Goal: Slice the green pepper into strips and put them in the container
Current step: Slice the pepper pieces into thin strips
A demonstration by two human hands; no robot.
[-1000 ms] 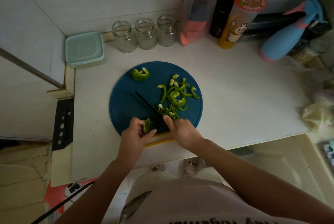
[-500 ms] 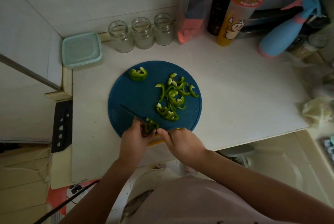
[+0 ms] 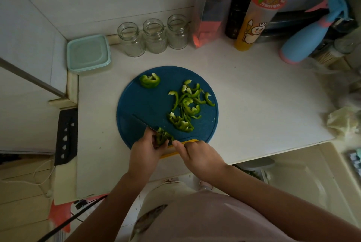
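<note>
Your left hand [image 3: 145, 152] curls its fingers over a pepper piece [image 3: 162, 138] and pins it to the board [image 3: 140, 103] at the board's near edge. Your right hand [image 3: 199, 156] sits just beside it on the right, wrapped round the handle of the knife [image 3: 145, 124] with the forefinger stretched toward the blade. The handle itself is hidden under the palm. From that hand the blade runs up and left across the piece, close by your left fingertips, with its tip over the board's near-left part. The piece therefore lies between your two hands, under the blade.

Cut strips [image 3: 185, 109] lie in a loose heap on the right half of the board, just beyond your right hand and not touching it. One uncut chunk [image 3: 150, 81] sits alone near the board's far-left edge. The teal container [image 3: 88, 53] stands at the far-left corner of the counter [image 3: 254, 105], well apart from both hands. Three jars [image 3: 155, 35] stand beside it along the far edge.
</note>
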